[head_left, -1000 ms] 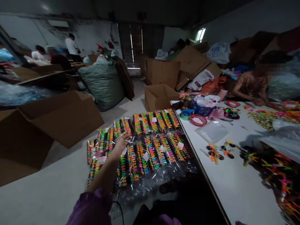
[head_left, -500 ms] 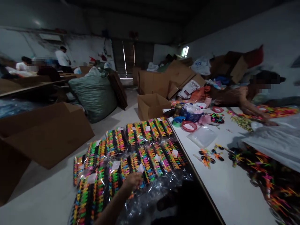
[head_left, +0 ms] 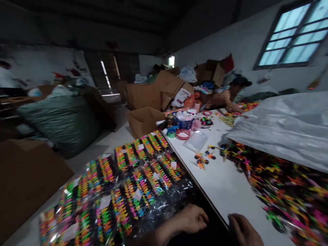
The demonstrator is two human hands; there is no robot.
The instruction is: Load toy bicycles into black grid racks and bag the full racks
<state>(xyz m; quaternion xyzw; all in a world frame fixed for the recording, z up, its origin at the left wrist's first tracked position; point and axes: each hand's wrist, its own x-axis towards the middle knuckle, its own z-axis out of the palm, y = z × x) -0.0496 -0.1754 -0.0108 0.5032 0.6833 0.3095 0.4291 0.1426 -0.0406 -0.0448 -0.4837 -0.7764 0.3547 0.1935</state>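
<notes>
My left hand is above the dark gap beside the white table, with its fingers curled in and nothing visible in them. At the table's near edge is my right hand, palm down; its fingers are loosely bent and apart, and nothing shows in it. Left of my hands lie rows of clear plastic packs filled with small multicoloured toy pieces, with white paper slips on several. Several loose toys with black wheels rest on the white table. A large heap of similar colourful toys spreads to the right.
A pale plastic sheet partly covers the heap. Red basket, green tape roll, blue basket and clear bag stand farther along the table. An open carton and green sack are beyond. A co-worker leans over the far end.
The view has turned right. My left hand has moved from the packs' paper slip to the right, towards the table edge. My right hand has come into view.
</notes>
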